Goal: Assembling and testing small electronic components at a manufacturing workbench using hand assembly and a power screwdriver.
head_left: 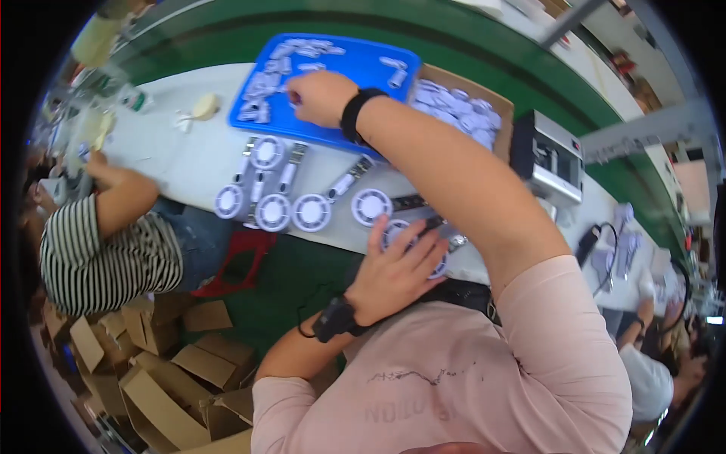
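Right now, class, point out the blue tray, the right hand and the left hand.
blue tray (363,64): head view, bare floor of tray.
right hand (321,98): head view, back of hand.
left hand (393,276): head view, back of hand.

Pale pink short-sleeved shirt with faint grey print, black band on each wrist, bare forearms

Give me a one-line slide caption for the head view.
Right hand reaches into a blue tray of small parts while the left hand rests on a round white fan unit at the table edge.
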`<action>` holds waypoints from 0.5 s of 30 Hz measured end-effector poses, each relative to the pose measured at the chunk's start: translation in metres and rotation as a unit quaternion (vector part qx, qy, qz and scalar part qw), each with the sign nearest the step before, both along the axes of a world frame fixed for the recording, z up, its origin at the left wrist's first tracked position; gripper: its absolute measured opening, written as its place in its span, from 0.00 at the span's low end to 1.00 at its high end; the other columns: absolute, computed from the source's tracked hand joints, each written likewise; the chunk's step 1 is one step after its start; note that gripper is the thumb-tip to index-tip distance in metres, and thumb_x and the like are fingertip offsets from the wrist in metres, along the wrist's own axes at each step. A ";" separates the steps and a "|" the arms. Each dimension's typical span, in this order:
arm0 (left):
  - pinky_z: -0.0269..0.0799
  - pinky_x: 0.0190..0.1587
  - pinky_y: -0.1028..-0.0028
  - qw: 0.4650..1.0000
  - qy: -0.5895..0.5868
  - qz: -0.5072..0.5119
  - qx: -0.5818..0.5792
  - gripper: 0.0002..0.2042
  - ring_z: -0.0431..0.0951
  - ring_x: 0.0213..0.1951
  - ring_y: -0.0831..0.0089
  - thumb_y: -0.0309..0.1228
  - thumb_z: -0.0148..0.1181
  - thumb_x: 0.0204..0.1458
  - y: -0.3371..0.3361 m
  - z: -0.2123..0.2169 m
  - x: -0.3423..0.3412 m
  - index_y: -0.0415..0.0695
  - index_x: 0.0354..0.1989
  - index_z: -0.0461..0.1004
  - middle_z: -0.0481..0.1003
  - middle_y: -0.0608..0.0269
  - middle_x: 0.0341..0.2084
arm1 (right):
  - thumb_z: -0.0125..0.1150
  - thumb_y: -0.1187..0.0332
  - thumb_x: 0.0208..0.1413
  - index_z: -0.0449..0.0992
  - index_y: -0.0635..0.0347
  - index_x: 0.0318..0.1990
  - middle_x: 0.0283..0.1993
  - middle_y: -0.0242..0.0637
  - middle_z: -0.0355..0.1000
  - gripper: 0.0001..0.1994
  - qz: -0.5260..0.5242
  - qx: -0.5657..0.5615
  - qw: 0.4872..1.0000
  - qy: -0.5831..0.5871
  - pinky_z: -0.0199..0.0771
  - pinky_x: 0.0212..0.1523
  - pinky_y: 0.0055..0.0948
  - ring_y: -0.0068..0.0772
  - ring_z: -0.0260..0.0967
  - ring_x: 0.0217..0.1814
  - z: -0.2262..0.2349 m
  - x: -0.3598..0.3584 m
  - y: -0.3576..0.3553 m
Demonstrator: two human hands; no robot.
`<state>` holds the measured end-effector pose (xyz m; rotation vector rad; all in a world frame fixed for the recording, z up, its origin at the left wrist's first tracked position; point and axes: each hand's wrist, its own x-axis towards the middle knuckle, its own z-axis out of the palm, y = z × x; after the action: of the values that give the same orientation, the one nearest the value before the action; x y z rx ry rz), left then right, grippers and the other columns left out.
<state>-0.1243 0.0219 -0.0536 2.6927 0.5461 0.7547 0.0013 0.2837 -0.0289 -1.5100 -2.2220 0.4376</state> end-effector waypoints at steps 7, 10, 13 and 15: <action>0.47 0.75 0.33 0.998 0.048 -0.039 -0.004 0.28 0.68 0.70 0.61 0.45 0.76 0.51 0.010 0.024 0.000 0.51 0.61 0.79 0.76 0.63 0.61 | 0.64 0.71 0.63 0.85 0.64 0.54 0.39 0.46 0.83 0.14 -0.004 0.074 0.993 0.092 0.81 0.40 0.34 0.38 0.81 0.37 0.167 0.102 -0.194; 0.48 0.75 0.39 0.997 0.069 -0.019 -0.038 0.28 0.71 0.67 0.59 0.45 0.76 0.51 0.008 0.027 -0.001 0.52 0.61 0.81 0.77 0.64 0.61 | 0.62 0.78 0.65 0.85 0.66 0.55 0.41 0.41 0.83 0.13 -0.116 -0.003 0.969 0.219 0.80 0.40 0.29 0.31 0.81 0.38 0.183 0.118 -0.278; 0.54 0.72 0.42 0.999 0.007 -0.002 -0.042 0.27 0.73 0.62 0.61 0.42 0.77 0.51 0.002 0.031 0.006 0.51 0.60 0.80 0.77 0.64 0.57 | 0.63 0.78 0.66 0.85 0.66 0.53 0.43 0.42 0.83 0.11 -0.130 -0.112 0.968 0.182 0.80 0.44 0.30 0.33 0.82 0.43 0.143 0.138 -0.345; 0.57 0.70 0.43 0.999 -0.021 0.006 -0.044 0.26 0.74 0.60 0.62 0.41 0.77 0.51 -0.005 0.037 0.013 0.51 0.60 0.80 0.77 0.64 0.54 | 0.66 0.78 0.64 0.85 0.64 0.50 0.42 0.44 0.83 0.10 -0.110 -0.112 0.977 0.146 0.80 0.45 0.34 0.42 0.82 0.44 0.088 0.140 -0.361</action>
<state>-0.1116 0.0170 -0.0169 2.5903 0.5729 0.7698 0.1409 -0.0773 0.0592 -1.6604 -1.8057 0.8028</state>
